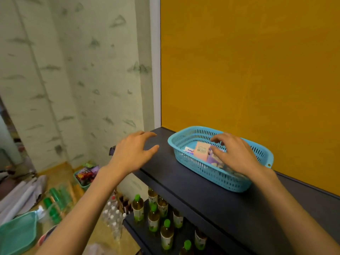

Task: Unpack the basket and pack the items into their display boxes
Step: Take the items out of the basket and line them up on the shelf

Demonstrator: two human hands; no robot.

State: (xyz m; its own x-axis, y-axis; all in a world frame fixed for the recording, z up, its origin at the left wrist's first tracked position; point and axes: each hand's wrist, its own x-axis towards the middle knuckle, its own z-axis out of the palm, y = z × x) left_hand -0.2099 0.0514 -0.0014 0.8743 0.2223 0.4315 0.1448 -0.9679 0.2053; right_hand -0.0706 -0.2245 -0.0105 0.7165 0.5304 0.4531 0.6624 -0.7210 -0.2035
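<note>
Dark shelf top (211, 199), blue basket (185, 155) resting on it, near wall

Evenly and softly lit, rather dim, no hard shadows or glare. Motion-blurred on the wallpaper (77, 70) and floor clutter at left. Bent by wide-angle distortion towards the edges. Soft-focused throughout, sharpest around the blue basket (185, 153)
</note>
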